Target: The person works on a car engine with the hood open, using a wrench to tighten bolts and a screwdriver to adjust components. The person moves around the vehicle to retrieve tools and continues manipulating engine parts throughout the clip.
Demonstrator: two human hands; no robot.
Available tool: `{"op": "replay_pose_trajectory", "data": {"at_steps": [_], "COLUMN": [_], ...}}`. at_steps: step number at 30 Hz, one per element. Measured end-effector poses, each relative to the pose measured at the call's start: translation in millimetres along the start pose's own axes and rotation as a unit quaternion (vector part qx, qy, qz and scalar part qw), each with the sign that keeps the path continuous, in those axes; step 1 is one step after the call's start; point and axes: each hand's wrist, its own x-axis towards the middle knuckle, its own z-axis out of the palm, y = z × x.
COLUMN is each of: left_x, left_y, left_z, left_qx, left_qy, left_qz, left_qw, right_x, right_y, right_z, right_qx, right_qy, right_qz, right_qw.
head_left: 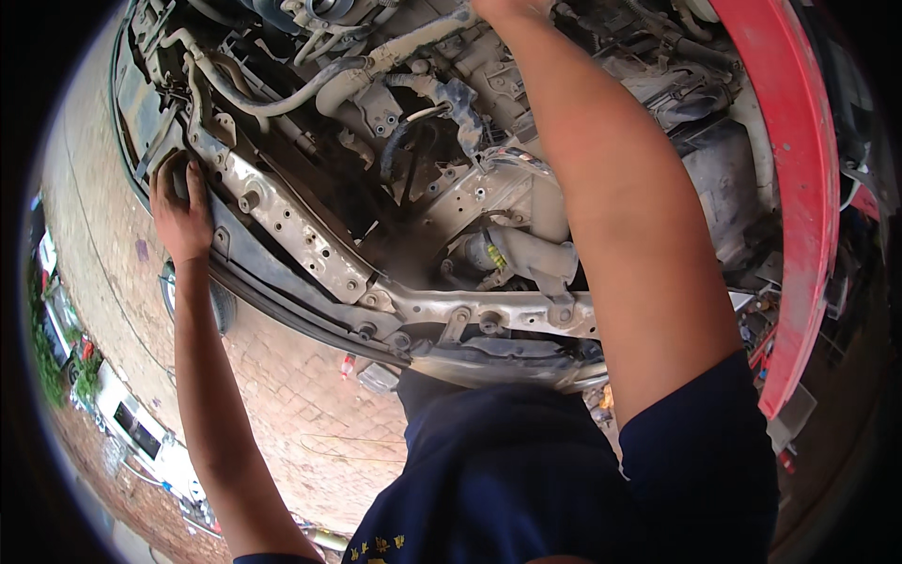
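My left hand (184,212) rests on the dark plastic trim (222,242) along the front edge of a car's engine bay. Its fingers are bent but apart, and the thumb lies beside the metal crossmember (291,228). Across the bay stretches my right arm, with my right hand (512,7) near a dusty hose (423,38) at the top edge. The picture cuts off the fingers of that hand, so what they touch is hidden. Below the arm sits a grey, round-ended part (484,252) with a yellow-green mark.
A curved hose (282,101) runs over the left of the bay. Dusty brackets and wiring surround a deep gap (404,235) in the middle. On the right stands a red body panel (799,188). Brick paving (310,404) and a parked white vehicle (141,428) lie to the left.
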Motion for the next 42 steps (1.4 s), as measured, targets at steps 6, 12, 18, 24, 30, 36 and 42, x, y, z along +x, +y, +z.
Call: {"op": "replay_pose_trajectory", "data": {"at_steps": [6, 12, 18, 24, 30, 36, 42], "left_x": [-9, -2, -3, 1, 1, 2, 1], "left_y": [-4, 4, 4, 10, 12, 12, 9], "left_z": [0, -2, -4, -6, -9, -9, -7], "left_qx": [0.005, 0.003, -0.003, -0.015, -0.021, -0.021, -0.022], "left_qy": [0.003, 0.01, 0.026, 0.027, 0.031, 0.031, 0.026], "left_qz": [-0.02, -0.009, -0.007, -0.011, -0.009, -0.004, -0.001], "left_qw": [1.0, 1.0, 1.0, 0.999, 0.999, 0.999, 0.999], "right_x": [-2, -11, -11, 0, -3, 4, 7], "right_y": [-11, 10, -9, 10, 1, 8, -4], "right_z": [19, 26, 18, 57, 40, 46, 35], "right_qx": [-0.021, -0.027, -0.043, -0.085, -0.031, -0.114, -0.093], "right_qy": [0.0, 0.088, 0.071, 0.133, 0.085, 0.126, 0.08], "right_qz": [0.0, -0.012, -0.02, -0.059, -0.016, -0.073, -0.043], "right_qw": [1.0, 0.996, 0.996, 0.986, 0.996, 0.983, 0.992]}}
